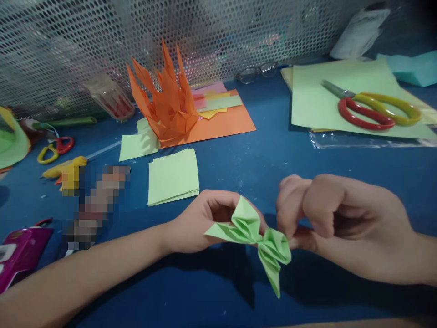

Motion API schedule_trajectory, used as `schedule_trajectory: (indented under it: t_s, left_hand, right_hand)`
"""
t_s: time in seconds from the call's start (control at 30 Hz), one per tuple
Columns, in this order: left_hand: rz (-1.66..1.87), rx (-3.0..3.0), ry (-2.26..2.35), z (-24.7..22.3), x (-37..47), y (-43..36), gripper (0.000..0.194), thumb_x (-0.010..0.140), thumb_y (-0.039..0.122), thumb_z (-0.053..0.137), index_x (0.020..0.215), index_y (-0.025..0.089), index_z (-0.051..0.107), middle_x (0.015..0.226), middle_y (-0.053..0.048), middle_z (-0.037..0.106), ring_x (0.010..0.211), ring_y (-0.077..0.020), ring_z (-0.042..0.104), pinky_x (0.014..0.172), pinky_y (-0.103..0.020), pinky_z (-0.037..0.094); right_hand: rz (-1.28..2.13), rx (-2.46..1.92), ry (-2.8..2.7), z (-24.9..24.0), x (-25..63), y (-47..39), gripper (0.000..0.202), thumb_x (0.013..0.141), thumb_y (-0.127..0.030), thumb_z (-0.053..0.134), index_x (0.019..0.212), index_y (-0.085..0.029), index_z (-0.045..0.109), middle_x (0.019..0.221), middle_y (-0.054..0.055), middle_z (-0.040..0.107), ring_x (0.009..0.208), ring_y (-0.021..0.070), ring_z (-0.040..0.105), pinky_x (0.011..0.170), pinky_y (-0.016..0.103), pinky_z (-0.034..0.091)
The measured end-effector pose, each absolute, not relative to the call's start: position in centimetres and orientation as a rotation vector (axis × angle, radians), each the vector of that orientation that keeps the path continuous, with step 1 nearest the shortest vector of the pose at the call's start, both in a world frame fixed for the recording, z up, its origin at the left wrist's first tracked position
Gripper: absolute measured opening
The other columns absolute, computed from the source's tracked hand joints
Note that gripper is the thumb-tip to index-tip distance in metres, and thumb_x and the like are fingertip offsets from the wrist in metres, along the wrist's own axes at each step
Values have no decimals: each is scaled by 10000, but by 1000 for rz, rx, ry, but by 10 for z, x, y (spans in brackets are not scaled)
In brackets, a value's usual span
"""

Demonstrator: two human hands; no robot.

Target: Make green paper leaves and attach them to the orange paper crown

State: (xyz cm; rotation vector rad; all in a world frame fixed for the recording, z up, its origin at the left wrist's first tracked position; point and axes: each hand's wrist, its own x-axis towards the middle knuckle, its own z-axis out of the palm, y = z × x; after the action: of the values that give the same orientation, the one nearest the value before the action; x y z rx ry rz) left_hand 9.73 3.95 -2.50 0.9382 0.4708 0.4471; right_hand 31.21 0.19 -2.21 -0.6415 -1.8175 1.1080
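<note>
A light green folded paper bow point(254, 234), pleated and pinched narrow at its middle, is held above the blue table. My left hand point(205, 218) is closed on it from behind, with the fingertips hidden by the paper. At the bow's right lobe, the thumb and fingers of my right hand point(348, 223) are curled and pinch the paper's edge. Beyond my left hand lies a small stack of square green papers point(173, 176). An orange folded-paper piece with tall points point(167, 100) stands farther back.
Red-and-yellow scissors point(368, 107) rest on green sheets point(314, 100) at right. Eyeglasses point(257, 72) lie by the perforated metal screen point(218, 41). Leftward are a tilted jar point(111, 95), a yellow glue gun point(70, 171), smaller scissors point(56, 149) and a purple packet point(23, 253).
</note>
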Motion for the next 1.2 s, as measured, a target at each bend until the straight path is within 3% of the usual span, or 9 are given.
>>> schedule_trajectory:
  t_s: [0.1, 0.27, 0.47, 0.63, 0.83, 0.97, 1.1, 1.17, 1.2]
  left_hand:
    - [446, 944, 435, -25, 96, 40, 120, 761, 145, 797, 704, 116, 695, 778, -31, 669, 671, -97, 602, 727, -208, 520]
    - [465, 945, 430, -29, 95, 39, 123, 764, 155, 798, 724, 122, 686, 799, -26, 669, 684, -106, 615, 727, -224, 524]
    - [488, 971, 458, -30, 92, 39, 169, 761, 235, 824, 769, 136, 686, 800, -20, 662, 705, -123, 639, 737, -248, 531]
    - [573, 783, 376, -27, 89, 38, 260, 668, 256, 885, 743, 156, 657, 900, -48, 695, 708, -107, 635, 680, -205, 532]
    - [555, 688, 325, -25, 81, 38, 137, 737, 192, 794, 807, 156, 681, 1024, -87, 718, 773, -128, 667, 678, -211, 536]
    - [547, 695, 459, -26, 78, 39, 201, 641, 198, 817, 798, 133, 710, 949, -98, 727, 652, -106, 596, 613, -216, 481]
    - [607, 649, 544, -27, 78, 41, 179, 599, 171, 764, 766, 127, 717, 902, -84, 715, 705, -121, 602, 700, -253, 487]
    - [643, 640, 550, -27, 78, 41, 139, 625, 165, 743, 758, 131, 718, 864, -66, 701, 711, -119, 603, 692, -241, 475]
    - [657, 636, 554, -27, 78, 41, 129, 645, 168, 734, 767, 130, 725, 819, -55, 687, 690, -110, 592, 676, -234, 466]
  right_hand:
    - [1084, -624, -1861, -22, 313, 3, 291, 804, 1, 623, 768, -245, 470, 799, -41, 669, 671, 97, 648, 637, 259, 553]
    - [1077, -567, -1870, -26, 317, 11, 212, 820, -79, 699, 910, -252, 614, 804, -15, 687, 726, 132, 682, 656, 276, 565]
    - [992, -592, -1941, -27, 321, 18, 322, 802, -42, 635, 1032, -268, 644, 874, 12, 708, 762, 160, 675, 673, 305, 577]
    - [850, -862, -1865, -29, 315, 25, 202, 899, -122, 556, 939, -281, 673, 834, -1, 710, 716, 143, 692, 612, 247, 573]
    - [721, -1025, -1808, -32, 304, 39, 121, 916, -280, 585, 832, -259, 670, 773, -4, 718, 679, 152, 687, 596, 275, 557]
    - [630, -1036, -1862, -1, 283, 70, 116, 869, -257, 593, 789, -233, 674, 780, 8, 713, 698, 158, 656, 635, 305, 526]
    - [649, -956, -2112, 50, 216, 109, 99, 788, -137, 621, 781, -198, 698, 807, 6, 727, 741, 146, 659, 694, 286, 529]
    - [685, -935, -2353, 64, 164, 121, 68, 820, -182, 635, 800, -182, 700, 845, 13, 724, 819, 162, 684, 776, 293, 553]
    - [706, -932, -2392, 65, 137, 124, 177, 860, -273, 622, 736, -162, 679, 807, 18, 704, 845, 184, 695, 795, 308, 562]
